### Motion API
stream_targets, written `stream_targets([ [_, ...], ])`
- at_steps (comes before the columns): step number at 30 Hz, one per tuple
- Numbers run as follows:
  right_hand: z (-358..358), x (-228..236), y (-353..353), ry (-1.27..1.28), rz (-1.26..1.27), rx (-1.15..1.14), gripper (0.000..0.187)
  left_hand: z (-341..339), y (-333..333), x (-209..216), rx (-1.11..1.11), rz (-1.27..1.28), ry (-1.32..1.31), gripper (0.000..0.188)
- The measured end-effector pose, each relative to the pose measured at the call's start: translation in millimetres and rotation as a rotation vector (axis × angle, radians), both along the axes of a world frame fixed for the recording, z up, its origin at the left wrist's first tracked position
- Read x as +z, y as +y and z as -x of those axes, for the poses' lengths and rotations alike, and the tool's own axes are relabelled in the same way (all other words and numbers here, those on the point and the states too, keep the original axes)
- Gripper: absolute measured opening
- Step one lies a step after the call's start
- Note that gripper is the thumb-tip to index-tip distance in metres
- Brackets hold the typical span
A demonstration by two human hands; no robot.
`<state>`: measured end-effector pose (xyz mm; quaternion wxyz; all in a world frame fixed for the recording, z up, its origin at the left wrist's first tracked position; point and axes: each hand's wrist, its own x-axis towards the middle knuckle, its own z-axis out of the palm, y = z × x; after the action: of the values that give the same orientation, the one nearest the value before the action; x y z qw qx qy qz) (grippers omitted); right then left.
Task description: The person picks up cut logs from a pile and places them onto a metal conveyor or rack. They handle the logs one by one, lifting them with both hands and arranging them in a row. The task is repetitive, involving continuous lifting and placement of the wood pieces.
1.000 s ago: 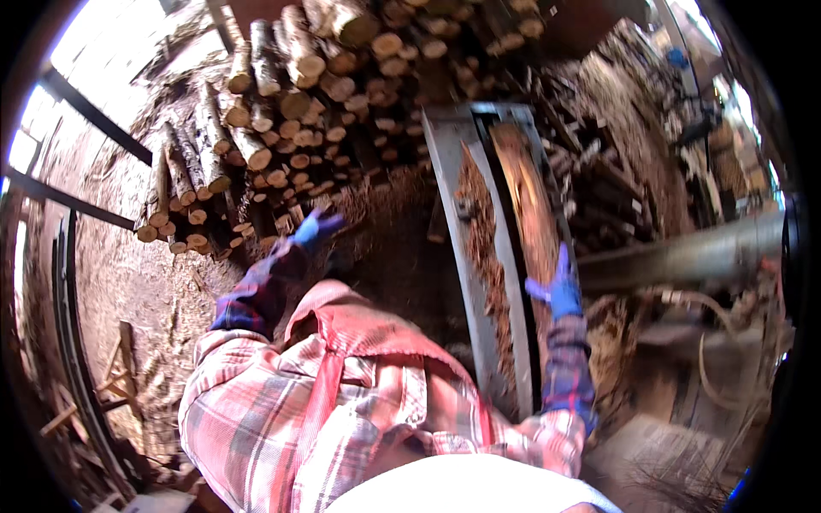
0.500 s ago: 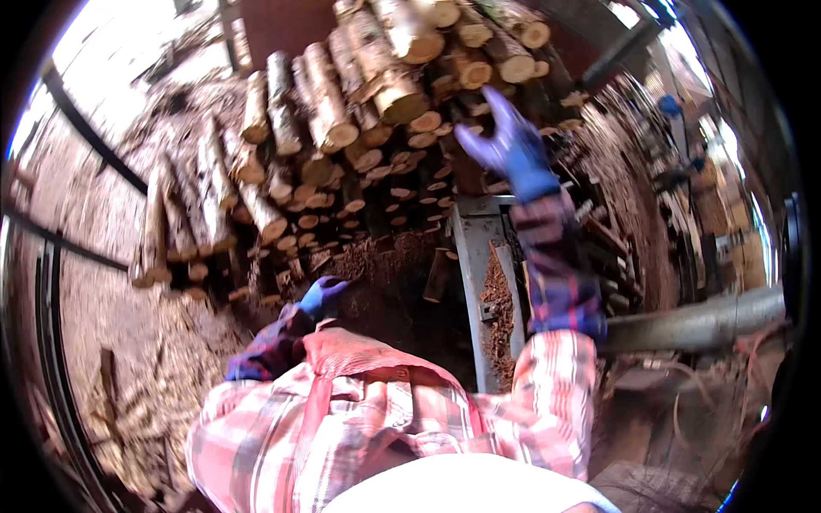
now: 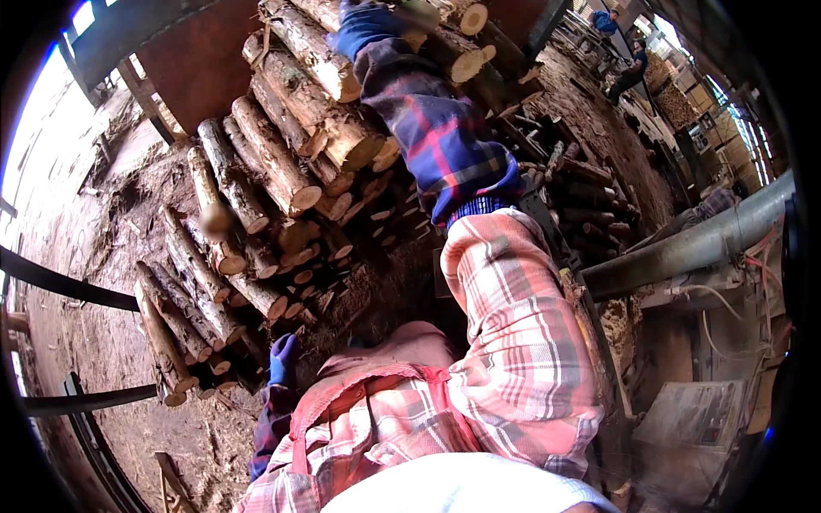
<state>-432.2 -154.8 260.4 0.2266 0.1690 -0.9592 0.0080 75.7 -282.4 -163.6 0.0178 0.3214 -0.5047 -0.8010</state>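
My right arm reaches far forward over a stack of cut logs (image 3: 282,171). My right hand (image 3: 368,27), in a blue glove, is at the top edge of the view among the uppermost logs, beside a thick bark-covered log (image 3: 312,51). Its fingers are hidden, so any grip cannot be made out. Low on my left side hangs my left hand (image 3: 283,359) in a blue-purple glove. Its fingers look loosely extended, with nothing seen in them. Just beyond it lie the near ends of the lower logs (image 3: 171,376).
A thick grey metal pipe (image 3: 701,235) crosses on the right. More stacked wood (image 3: 590,197) lies past my right arm. Black bars (image 3: 77,286) run along the left. Behind the logs stands a rust-brown panel (image 3: 192,64). Two people (image 3: 605,22) are in the far right distance.
My right hand, spread in the air before, has moved forward and left onto the upper logs. My left hand has dropped nearer my side. The view has shifted, and the metal channel is now mostly hidden.
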Motion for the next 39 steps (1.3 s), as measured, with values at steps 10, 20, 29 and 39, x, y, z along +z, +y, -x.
stream_targets([
  [10, -160, -26, 137, 0.277, 0.047, 0.166, 0.067, 187, 87, 179, -0.415, 0.601, 0.754, 0.022],
  [20, -404, -176, 372, 0.000, 0.450, 0.296, 0.081, 247, 266, 243, -0.424, -0.484, 0.971, 0.044],
  [29, -498, -293, 458, -0.908, 1.544, 0.339, 0.098, 131, 404, 102, -0.414, 0.471, 0.985, 0.080],
  [39, -406, -182, 524, -0.182, 1.348, 0.530, 0.082, 122, 446, 295, -0.581, 0.314, 1.157, 0.038],
])
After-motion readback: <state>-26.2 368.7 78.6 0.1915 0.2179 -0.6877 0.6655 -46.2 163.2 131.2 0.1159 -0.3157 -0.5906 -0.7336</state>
